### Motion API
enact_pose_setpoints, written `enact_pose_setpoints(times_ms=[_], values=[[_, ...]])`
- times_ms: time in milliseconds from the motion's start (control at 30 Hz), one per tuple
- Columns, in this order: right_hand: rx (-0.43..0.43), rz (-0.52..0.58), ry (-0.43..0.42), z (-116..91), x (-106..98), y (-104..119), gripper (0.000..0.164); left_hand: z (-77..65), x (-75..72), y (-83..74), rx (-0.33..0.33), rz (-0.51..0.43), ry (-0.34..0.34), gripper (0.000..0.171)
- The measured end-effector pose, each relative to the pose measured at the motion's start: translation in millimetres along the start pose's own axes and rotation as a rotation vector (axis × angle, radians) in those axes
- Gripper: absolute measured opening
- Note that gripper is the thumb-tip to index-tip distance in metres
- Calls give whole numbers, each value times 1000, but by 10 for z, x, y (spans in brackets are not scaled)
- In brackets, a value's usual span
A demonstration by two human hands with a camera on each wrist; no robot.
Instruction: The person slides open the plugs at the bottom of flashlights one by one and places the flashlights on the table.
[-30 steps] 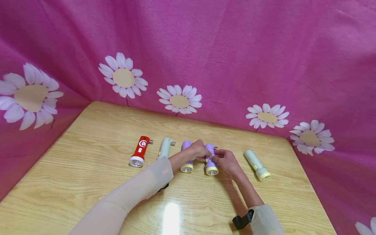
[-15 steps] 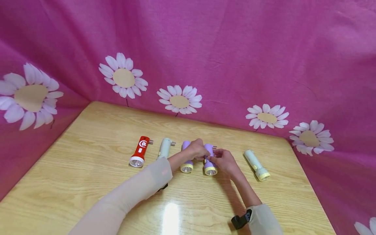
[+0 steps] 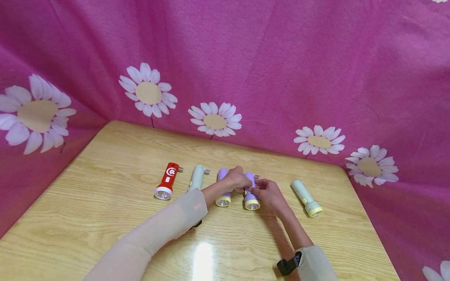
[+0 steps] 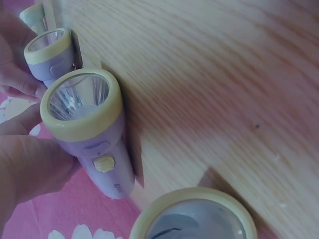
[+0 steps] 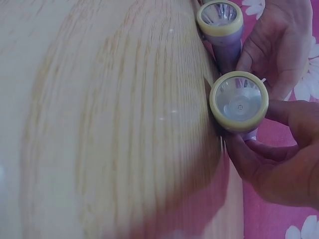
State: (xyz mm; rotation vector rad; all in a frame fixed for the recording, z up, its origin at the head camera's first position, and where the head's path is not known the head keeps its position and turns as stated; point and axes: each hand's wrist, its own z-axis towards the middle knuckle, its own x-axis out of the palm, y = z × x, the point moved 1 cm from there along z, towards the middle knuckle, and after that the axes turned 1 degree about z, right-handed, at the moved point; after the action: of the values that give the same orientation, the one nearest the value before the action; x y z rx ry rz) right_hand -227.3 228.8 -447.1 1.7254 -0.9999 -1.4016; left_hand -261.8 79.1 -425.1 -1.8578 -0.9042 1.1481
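Two purple flashlights with pale yellow rims lie side by side mid-table in the head view. My right hand [image 3: 270,194] holds the right purple flashlight [image 3: 251,199], thumb on its body and fingers at its far side. From the left, my left hand [image 3: 236,179] reaches over the left purple flashlight [image 3: 223,197] and pinches the right one near its tail. In the left wrist view, the left purple flashlight [image 4: 107,159] stands large before the left hand [image 4: 35,164]. The right wrist view shows the right flashlight's lens [image 5: 239,102] facing the camera; it partly hides the left fingertips.
A red flashlight [image 3: 168,177] and a mint flashlight [image 3: 197,177] lie to the left, their plug prongs sticking out. The sleeve partly covers the mint one. Another mint flashlight [image 3: 307,198] lies at the right. A pink flowered cloth [image 3: 267,78] hangs behind the wooden table [image 3: 140,230].
The right purple flashlight has shifted and turned slightly to the left between both hands. The right hand has moved slightly left with it; the other flashlights stay where they were.
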Motion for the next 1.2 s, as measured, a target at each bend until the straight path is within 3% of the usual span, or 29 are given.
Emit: enact_pose_setpoints(times_ms=[100,433,733,1000,1200], values=[[-11,33,15,-11,-14,-19,39,-6,30,3,-8,-58,-1,24],[-21,77,66,3,-87,-63,40,-18,71,3,-6,-125,2,25],[17,124,99,11,-124,-102,43,2,105,5,-27,-103,4,25],[-20,39,90,-37,-148,-41,45,15,115,15,-32,-90,6,26],[-49,-52,36,-103,-225,59,44,13,107,8,-34,-87,8,27]])
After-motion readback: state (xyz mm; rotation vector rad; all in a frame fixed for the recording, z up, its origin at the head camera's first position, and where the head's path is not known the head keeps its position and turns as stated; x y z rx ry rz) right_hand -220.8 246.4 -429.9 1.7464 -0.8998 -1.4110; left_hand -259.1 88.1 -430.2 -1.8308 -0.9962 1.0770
